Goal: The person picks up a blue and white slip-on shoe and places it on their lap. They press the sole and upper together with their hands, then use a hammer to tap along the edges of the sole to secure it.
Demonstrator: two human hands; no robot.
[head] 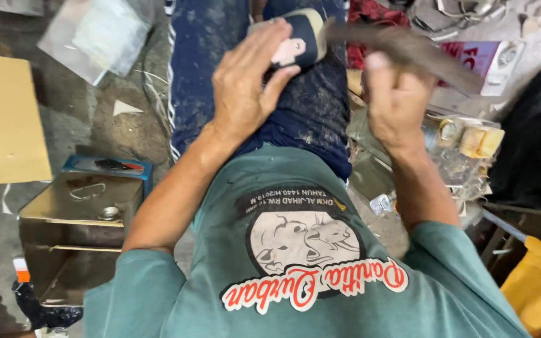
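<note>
My left hand (245,81) grips a small rounded piece (298,40), dark blue with pale tan and pink patches, and holds it against my knee in dark blue trousers (311,106). My right hand (396,97) is closed around the handle end of a long flat brown tool (421,50), blurred with motion, whose far end reaches the piece near its top right. I wear a green printed shirt (295,263).
A metal rectangular can (76,219) with a cap and wire handle stands at the left. Brown cardboard (4,119) lies at far left, a clear plastic bag (95,34) above it. Rolls of tape (480,141), a black bag (536,138) and clutter fill the right.
</note>
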